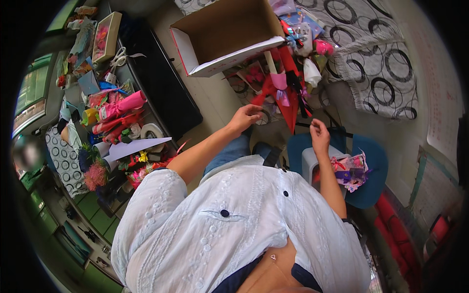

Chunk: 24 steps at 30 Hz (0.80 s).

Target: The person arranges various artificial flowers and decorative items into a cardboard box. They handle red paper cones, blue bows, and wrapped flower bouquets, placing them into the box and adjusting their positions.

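Observation:
My left hand [246, 118] hangs in front of a pile of wrapped bouquets, its fingers loosely bent and nothing visible in it. Its fingertips come close to a bouquet in red wrapping paper [290, 111]; whether they touch is unclear. To the right, my right hand [320, 138] is raised with curled, slightly parted fingers and also appears to hold nothing. Between the hands are a pink-wrapped piece [279, 81] with a lilac ribbon bow and a black ribbon [296, 86]. A white-wrapped piece [312, 73] and a pink artificial rose [324, 47] lie beyond.
An open cardboard box [234, 29] stands beyond the bouquets. At right, a blue chair [377, 172] bears a grey plastic stool [311, 157] and a small pink bouquet [353, 170]. Leftward, a crowded table carries a pink paper roll [128, 104] and artificial flowers [96, 175]. Another person [29, 154] is at far left.

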Available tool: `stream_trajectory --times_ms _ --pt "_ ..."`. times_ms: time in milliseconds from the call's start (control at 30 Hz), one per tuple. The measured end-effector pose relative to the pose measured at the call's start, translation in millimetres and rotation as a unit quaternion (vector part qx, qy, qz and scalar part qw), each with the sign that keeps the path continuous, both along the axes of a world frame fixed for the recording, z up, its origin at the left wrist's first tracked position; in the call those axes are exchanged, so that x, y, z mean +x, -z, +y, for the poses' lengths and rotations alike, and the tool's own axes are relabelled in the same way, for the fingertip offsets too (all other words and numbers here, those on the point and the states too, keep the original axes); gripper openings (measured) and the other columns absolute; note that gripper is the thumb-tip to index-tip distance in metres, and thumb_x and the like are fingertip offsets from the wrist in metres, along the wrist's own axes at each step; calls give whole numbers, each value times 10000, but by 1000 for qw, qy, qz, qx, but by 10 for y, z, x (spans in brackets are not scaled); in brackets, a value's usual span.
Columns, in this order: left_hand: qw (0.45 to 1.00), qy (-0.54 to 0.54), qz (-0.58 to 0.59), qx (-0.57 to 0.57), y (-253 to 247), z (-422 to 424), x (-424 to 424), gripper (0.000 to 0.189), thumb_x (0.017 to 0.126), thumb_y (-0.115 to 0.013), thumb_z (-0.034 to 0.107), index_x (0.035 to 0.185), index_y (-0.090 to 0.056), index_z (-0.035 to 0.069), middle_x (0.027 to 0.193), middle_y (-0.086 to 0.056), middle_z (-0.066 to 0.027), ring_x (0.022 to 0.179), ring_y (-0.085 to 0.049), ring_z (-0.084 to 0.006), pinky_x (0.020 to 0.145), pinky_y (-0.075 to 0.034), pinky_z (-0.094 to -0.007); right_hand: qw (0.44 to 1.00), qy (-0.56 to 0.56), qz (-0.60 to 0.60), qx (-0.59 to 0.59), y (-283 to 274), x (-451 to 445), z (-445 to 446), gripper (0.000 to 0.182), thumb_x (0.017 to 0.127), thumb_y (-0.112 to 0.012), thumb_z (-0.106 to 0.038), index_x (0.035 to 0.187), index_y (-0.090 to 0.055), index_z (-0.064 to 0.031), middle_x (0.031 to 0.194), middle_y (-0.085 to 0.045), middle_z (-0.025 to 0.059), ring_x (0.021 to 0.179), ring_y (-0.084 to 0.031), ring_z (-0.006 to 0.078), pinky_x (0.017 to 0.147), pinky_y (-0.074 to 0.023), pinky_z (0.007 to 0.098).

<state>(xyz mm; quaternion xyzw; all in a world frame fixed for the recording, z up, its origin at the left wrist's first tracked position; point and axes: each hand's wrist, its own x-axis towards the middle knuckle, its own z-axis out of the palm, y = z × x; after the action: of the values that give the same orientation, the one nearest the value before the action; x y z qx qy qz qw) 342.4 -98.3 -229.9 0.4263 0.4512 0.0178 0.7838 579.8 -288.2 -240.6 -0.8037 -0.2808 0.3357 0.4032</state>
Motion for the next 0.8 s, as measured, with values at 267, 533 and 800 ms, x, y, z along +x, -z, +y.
stream_trajectory --times_ms 267,533,800 --pt "998 -49 37 -14 -15 532 -446 357 825 -542 66 1176 -483 32 1060 -576 -91 957 -551 -156 823 -431 -263 964 -23 -263 -3 305 567 1232 309 736 -619 -148 1010 -553 -22 1058 -533 157 998 -501 329 851 -408 385" --pt "996 -67 51 -37 85 646 -508 351 838 -543 76 1179 -474 35 1065 -578 -74 942 -554 -138 813 -435 -252 936 7 -277 -219 761 830 1765 678 655 -686 -441 1154 -481 -30 1125 -512 183 1040 -492 332 868 -409 394" --pt "995 -63 66 -43 55 415 -232 369 833 -551 82 1187 -464 29 1066 -575 -85 954 -552 -148 827 -435 -262 969 -8 -118 -218 825 993 1951 588 613 -701 -423 1026 -571 -26 957 -607 180 895 -579 312 774 -448 400"
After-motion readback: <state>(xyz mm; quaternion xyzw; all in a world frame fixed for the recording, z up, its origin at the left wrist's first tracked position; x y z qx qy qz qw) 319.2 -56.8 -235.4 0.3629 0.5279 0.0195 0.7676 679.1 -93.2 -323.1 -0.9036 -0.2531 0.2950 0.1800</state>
